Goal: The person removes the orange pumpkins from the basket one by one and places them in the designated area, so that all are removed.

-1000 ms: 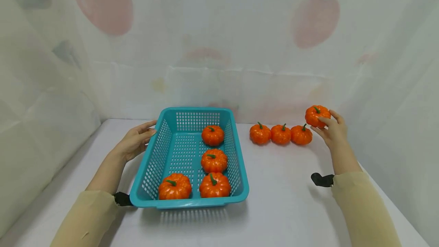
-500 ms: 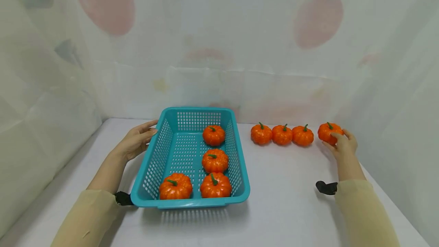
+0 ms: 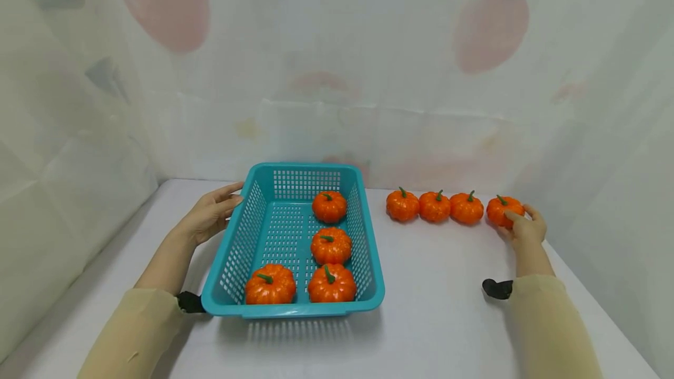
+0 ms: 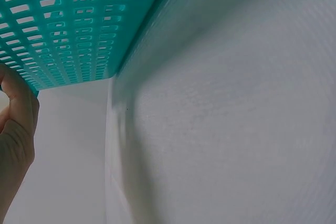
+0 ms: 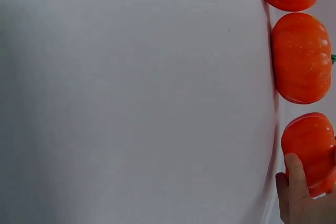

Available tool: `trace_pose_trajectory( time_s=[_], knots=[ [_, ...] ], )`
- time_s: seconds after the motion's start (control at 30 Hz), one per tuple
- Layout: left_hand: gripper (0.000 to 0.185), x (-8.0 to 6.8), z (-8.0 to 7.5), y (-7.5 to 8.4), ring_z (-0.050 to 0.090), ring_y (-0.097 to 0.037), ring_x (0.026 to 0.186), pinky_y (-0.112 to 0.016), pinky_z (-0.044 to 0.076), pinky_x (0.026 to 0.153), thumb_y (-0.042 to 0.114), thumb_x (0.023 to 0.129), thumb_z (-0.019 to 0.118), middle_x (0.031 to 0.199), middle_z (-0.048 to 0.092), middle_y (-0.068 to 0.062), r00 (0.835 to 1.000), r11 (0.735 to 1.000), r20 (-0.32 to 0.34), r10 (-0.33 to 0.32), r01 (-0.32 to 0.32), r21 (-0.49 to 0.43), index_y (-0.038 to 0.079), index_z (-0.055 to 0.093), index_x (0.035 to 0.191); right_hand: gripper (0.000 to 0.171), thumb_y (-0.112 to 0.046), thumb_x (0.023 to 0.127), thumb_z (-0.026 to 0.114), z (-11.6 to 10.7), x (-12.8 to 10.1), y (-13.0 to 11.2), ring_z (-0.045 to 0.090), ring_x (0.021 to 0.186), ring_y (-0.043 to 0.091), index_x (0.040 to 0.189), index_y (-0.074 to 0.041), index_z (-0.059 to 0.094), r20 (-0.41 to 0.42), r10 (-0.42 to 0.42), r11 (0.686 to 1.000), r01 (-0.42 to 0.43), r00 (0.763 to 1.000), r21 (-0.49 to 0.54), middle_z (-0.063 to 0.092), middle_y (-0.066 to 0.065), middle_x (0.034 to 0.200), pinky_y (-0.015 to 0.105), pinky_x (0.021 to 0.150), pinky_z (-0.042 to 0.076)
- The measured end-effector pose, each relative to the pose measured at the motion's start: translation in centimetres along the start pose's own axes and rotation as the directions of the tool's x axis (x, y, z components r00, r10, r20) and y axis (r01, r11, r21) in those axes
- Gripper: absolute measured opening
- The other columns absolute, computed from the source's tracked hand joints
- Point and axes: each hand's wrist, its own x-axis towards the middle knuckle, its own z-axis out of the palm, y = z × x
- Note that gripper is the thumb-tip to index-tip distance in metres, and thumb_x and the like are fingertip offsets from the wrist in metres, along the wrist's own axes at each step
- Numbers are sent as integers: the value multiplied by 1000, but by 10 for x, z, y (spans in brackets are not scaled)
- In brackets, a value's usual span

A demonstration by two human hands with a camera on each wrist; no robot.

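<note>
Head view shows a white table (image 3: pixel 437 314) against pale curtains printed with fruit. The left hand (image 3: pixel 210 218) lies flat on the teal basket (image 3: pixel 247 233); the right hand (image 3: pixel 523 227) grasps the pumpkin (image 3: pixel 502 209), now lowered onto the table, ending the row of three.

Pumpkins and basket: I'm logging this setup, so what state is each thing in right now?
Basket: upright on the table, holding four pumpkins.
Pumpkins in basket: stems up.
Three table pumpkins: in a row, untouched.
Fourth pumpkin: on the table, right hand grips it.
Left hand: rests on the basket's side.
</note>
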Motion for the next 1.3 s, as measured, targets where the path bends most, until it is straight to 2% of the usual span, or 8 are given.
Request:
trace_pose_trajectory(
  time_s=[0.2,0.43,0.6,0.83,1.1,1.17,1.23,1.3],
  knots=[
    [69,0,0,0,67,-3,86,-23,59,76,23,103,52,107,60,6,1000,1000,-1,-4,4,6,7,15,159,75,-12,93,65,1,6,3,35,143,15,154,-40,29,-43,40,998,-42,998,-57,6,-10,167,21,76,59],
    [70,0,0,1,67,-3,86,-22,58,76,23,103,52,109,58,5,1000,1000,6,-5,5,11,7,13,159,76,-15,93,65,1,6,4,33,143,14,154,-40,28,-59,60,996,-63,996,-65,4,-9,167,21,80,59],
    [70,0,0,1,67,-3,85,-22,58,75,22,103,52,108,58,5,1000,1000,7,-10,10,-8,7,12,159,74,-20,95,63,1,7,3,34,141,11,156,-39,25,-36,70,993,-73,997,-88,7,-10,168,18,72,59],
    [70,1,0,0,67,-3,86,-22,58,76,23,103,52,108,58,5,1000,1000,2,-8,8,5,8,13,159,71,-24,100,51,2,6,2,23,149,13,159,-32,14,28,59,984,-54,998,-169,1,-8,168,19,80,58],
    [69,0,0,1,67,-3,85,-22,59,75,22,103,52,107,59,5,1000,1000,-1,-11,11,-12,7,13,159,69,-26,101,49,1,7,-2,18,153,14,159,-30,12,15,70,976,-66,997,-205,1,-9,168,27,98,50],
    [69,0,1,1,67,-3,85,-22,59,75,21,103,52,107,59,5,1000,1000,0,-8,8,-9,7,13,159,70,-27,100,49,0,8,-2,20,152,14,159,-28,13,16,64,973,-59,998,-223,1,-7,169,25,93,54],
    [69,0,1,2,67,-3,84,-22,59,75,21,103,52,107,59,5,1000,1000,-1,-7,7,-8,7,13,159,70,-27,100,51,0,7,-3,31,145,14,160,-26,14,12,57,970,-52,998,-238,4,-4,169,22,84,58],
    [69,-1,1,2,67,-3,84,-22,59,75,21,103,52,108,59,5,1000,1000,-2,-6,6,-9,7,13,159,71,-28,99,53,-1,7,-4,44,130,14,160,-24,15,9,45,966,-41,999,-254,8,-2,168,20,73,60]
  ],
)
